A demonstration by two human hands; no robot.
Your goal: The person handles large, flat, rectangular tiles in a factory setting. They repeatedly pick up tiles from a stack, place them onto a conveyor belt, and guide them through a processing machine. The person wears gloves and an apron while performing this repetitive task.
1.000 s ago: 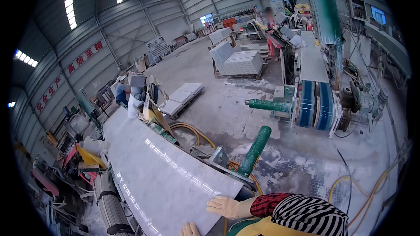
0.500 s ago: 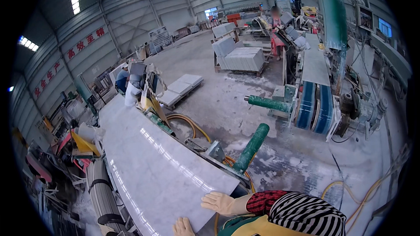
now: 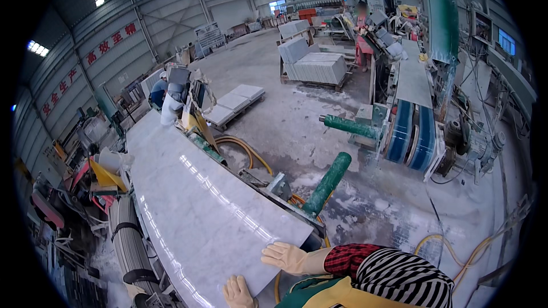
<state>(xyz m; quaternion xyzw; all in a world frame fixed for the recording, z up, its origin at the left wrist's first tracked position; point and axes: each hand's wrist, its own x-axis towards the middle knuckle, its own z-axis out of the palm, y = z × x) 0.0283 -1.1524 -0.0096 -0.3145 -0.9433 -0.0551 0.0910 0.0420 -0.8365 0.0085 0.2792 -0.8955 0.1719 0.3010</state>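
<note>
A long polished grey-white stone slab (image 3: pixel 194 194) lies flat on a machine bed and runs from the lower middle up to the left. My right hand (image 3: pixel 288 257), in a pale rubber glove, rests flat on the slab's near end by its right corner. My left hand (image 3: pixel 238 293), gloved the same, lies on the near edge at the bottom of the picture. Neither hand grips anything. My right sleeve is striped black and white with a red checked cuff, above a yellow-green apron.
Green rollers (image 3: pixel 327 182) stick out right of the slab. A conveyor line (image 3: pixel 413 114) runs up the right side. Stacked slabs on pallets (image 3: pixel 315 66) stand farther back. A person in blue and white (image 3: pixel 166 98) is at the slab's far end. Yellow hoses (image 3: pixel 246 149) lie on the wet floor.
The view has shifted and the slab's near end now sits closer. Both gloved hands stay flat on it, the left showing more than one second ago.
</note>
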